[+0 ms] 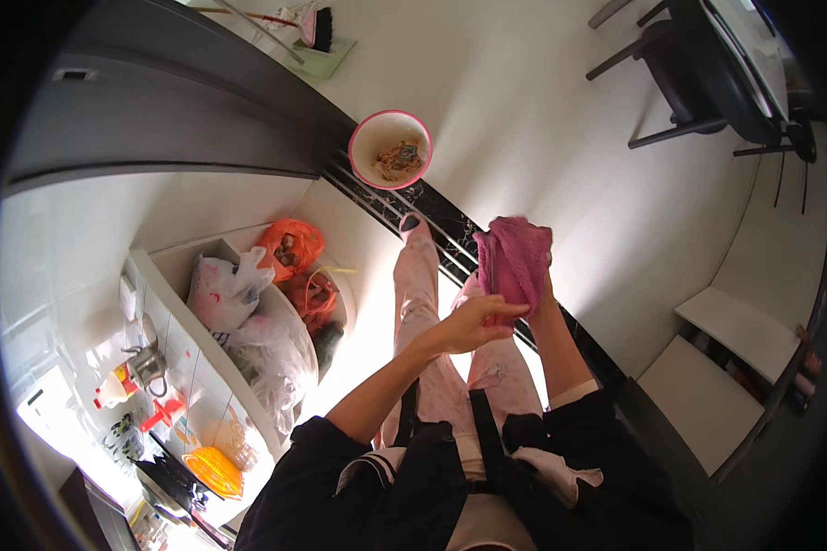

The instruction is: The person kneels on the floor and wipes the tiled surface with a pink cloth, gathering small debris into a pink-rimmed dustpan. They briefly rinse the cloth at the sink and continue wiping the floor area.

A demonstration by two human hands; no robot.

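Observation:
A pink terry cloth (pixel 517 258) is bunched up in front of my legs, over the dark threshold strip. My right hand (pixel 543 296) holds it from the right and behind, its fingers mostly hidden by the fabric. My left hand (pixel 479 322) grips the lower left edge of the same cloth. Ahead and to the left, a white trash bin with a pink rim (pixel 360 141) stands at the threshold, with brownish scraps and a dark piece of waste inside.
Shelving (pixel 200 344) at the left holds plastic bags (pixel 224 293), an orange basket (pixel 213 470) and bottles. Red bags (pixel 291 246) sit beside it. A broom (pixel 315 29) and green dustpan (pixel 327 58) lie beyond the dark door (pixel 179 103). Black chairs (pixel 682 76) stand at upper right.

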